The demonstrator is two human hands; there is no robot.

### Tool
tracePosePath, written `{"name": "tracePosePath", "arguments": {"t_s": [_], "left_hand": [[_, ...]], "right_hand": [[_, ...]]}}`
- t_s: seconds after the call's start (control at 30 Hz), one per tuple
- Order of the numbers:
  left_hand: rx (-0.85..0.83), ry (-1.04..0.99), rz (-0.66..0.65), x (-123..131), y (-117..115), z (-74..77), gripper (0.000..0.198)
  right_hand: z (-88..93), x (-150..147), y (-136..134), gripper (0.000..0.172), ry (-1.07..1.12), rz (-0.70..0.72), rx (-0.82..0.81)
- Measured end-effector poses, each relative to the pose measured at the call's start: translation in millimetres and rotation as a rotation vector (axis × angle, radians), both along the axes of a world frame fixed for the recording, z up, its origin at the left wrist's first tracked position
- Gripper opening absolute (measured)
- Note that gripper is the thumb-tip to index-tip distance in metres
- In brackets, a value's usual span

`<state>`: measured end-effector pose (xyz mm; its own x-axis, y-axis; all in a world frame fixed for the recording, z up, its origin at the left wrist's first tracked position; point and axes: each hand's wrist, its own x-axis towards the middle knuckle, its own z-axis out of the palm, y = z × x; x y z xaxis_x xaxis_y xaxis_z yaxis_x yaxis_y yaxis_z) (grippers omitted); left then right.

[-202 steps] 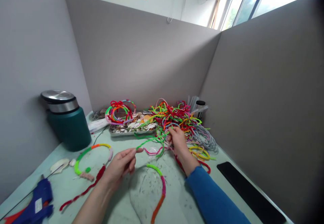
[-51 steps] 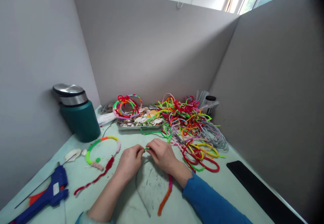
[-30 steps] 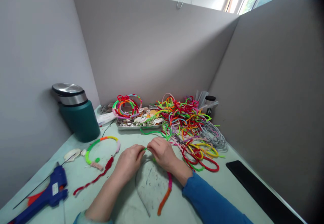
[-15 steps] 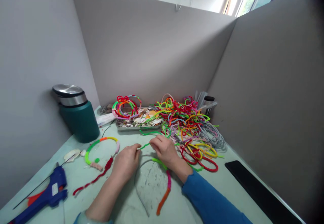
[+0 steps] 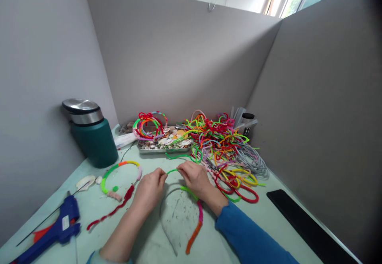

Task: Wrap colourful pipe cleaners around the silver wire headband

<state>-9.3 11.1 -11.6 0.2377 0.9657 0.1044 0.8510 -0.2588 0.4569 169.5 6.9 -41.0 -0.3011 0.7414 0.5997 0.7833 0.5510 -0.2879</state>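
A short green pipe cleaner (image 5: pixel 172 171) stretches between my two hands above the table. My left hand (image 5: pixel 151 188) pinches one end, and my right hand (image 5: pixel 195 178) pinches the other. Just below them lies a grey headband (image 5: pixel 164 220), its right half wrapped in green, pink and orange pipe cleaner, its left half bare. To the left of my left hand is another headband (image 5: pixel 105 176) wrapped in several colours, with a loose red strand (image 5: pixel 115 210) trailing from it.
A blue glue gun (image 5: pixel 67 220) and a green bottle (image 5: pixel 94 142) stand on the left. At the back are a metal tray (image 5: pixel 162 150) of shells and buttons, and a heap of pipe cleaners (image 5: pixel 215 132). Red-and-yellow-handled scissors (image 5: pixel 249 193) and a black strip (image 5: pixel 301 220) lie on the right.
The green pipe cleaner between my fingers looks slightly straighter. Both hands keep their pinch and hardly move; the whole view shifts a little.
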Motion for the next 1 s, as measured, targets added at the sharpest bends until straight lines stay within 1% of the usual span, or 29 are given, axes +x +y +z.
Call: {"name": "tracePosePath", "arguments": {"t_s": [0.07, 0.2, 0.27, 0.33, 0.43, 0.53, 0.6, 0.67, 0.73, 0.8, 0.83, 1.0], "left_hand": [[0.01, -0.038, -0.008, -1, 2, 0.6, 0.024], [-0.002, -0.211, -0.031, -6, 5, 3.1, 0.034], [-0.011, -0.241, -0.023, -9, 7, 3.6, 0.036], [-0.003, -0.204, -0.013, -13, 10, 3.3, 0.034], [0.007, -0.081, 0.028, -16, 11, 2.0, 0.029], [0.018, -0.007, 0.043, -14, 8, 0.2, 0.026], [0.06, -0.031, 0.002, -9, 4, -2.0, 0.027], [0.101, -0.062, -0.067, -4, 1, -5.0, 0.028], [0.099, -0.053, -0.143, 0, -1, -8.3, 0.025], [0.077, -0.02, -0.177, 1, -1, -10.5, 0.024], [0.064, 0.0, -0.169, 1, -1, -10.9, 0.025], [0.022, 0.084, -0.044, -2, 1, -7.7, 0.024]], "right_hand": [[-2.2, 1, 1, 0.015, 0.004, 0.009, -0.008], [-4.2, 0, 3, 0.011, 0.064, 0.043, -0.053], [-2.9, 0, 4, 0.011, 0.093, 0.063, -0.068], [-0.7, 1, 4, 0.011, 0.11, 0.067, -0.069], [2.3, 5, 4, 0.011, 0.126, 0.046, -0.059], [2.5, 6, 4, 0.012, 0.113, 0.012, -0.054], [1.2, 3, 3, 0.011, 0.081, 0.009, -0.051], [0.0, -4, 1, 0.011, 0.047, 0.027, -0.046], [-0.6, -9, 0, 0.01, 0.02, 0.053, -0.041], [-0.6, -12, -1, 0.009, 0.009, 0.067, -0.037], [-0.6, -11, -1, 0.008, 0.014, 0.064, -0.031], [-3.3, -1, 3, 0.009, 0.062, 0.036, -0.004]]}}
